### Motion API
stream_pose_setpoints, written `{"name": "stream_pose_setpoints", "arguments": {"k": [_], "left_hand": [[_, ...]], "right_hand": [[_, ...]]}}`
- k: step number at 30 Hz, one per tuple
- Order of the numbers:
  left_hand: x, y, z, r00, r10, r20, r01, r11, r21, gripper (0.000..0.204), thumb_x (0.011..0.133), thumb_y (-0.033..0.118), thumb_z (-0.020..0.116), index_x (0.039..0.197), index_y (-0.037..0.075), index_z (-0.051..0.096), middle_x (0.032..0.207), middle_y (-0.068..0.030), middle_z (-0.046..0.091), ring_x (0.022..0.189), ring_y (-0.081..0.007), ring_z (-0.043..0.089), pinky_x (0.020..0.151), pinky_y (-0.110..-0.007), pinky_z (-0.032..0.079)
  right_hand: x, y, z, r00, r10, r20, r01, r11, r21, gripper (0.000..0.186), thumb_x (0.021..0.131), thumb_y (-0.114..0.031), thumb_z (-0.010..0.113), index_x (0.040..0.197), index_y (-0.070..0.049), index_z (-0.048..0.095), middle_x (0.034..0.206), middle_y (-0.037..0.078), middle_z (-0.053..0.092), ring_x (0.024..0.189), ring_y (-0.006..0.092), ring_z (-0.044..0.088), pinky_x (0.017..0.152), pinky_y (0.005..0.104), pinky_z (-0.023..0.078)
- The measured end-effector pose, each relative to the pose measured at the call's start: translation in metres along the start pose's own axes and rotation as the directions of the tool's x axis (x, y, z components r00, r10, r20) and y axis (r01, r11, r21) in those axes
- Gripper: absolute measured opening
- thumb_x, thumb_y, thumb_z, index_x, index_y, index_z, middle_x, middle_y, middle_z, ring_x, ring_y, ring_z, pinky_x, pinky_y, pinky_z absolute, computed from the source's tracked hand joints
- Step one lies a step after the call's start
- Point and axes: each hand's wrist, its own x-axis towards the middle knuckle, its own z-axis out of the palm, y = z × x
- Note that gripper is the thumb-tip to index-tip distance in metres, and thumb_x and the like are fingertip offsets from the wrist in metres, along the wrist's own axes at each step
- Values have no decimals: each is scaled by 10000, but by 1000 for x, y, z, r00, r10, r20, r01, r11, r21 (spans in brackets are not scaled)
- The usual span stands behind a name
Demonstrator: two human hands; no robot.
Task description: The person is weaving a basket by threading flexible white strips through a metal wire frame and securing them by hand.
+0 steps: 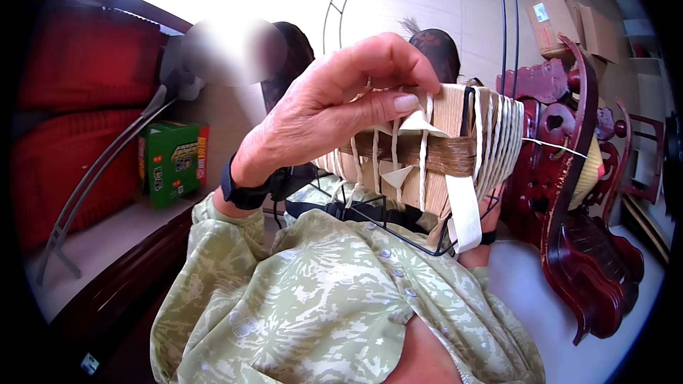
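A half-woven basket (449, 114) on a black wire frame is held up in front of my chest. Tan strips form its wall, crossed by a glossy brown band (453, 156) and twisted cream cords (498, 142). Coming from the left, my left hand (320, 110) is closed at its upper edge, thumb and fingers pinching a cream flat strip (421, 125). A wider white strip (464, 213) dangles from the basket's right end. Only a small part of my right hand (492, 208) shows behind that end; its fingers are hidden.
Red cushioned seats (85, 99) and a green box (174, 163) are on the left. A carved dark red wooden chair (569, 192) stands close on the right, cardboard boxes (569, 25) beyond it. Thin black wire loops (506, 21) rise past the basket.
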Motion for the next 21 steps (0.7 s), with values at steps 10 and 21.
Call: {"name": "stream_pose_setpoints", "arguments": {"k": [10, 21], "left_hand": [[4, -8, 15, 923, 356, 146, -361, 670, 649, 436, 715, 58, 849, 1078, -15, 619, 1063, -153, 658, 987, -264, 667, 836, -353, 541], [7, 2, 26, 748, 550, 371, -492, 85, 867, 239, 692, -2, 742, 901, -5, 626, 1016, -216, 671, 792, -284, 718, 662, -352, 602]], "right_hand": [[17, 16, -4, 987, 88, -137, -73, 991, 112, 470, 1030, -249, 451, 1471, -99, 393, 1205, 32, 512, 1026, 148, 492, 851, 294, 429], [24, 28, -6, 969, 142, -204, -103, 976, 192, 444, 1051, -264, 398, 1475, -133, 387, 1142, 5, 509, 941, 130, 488, 780, 273, 434]]}}
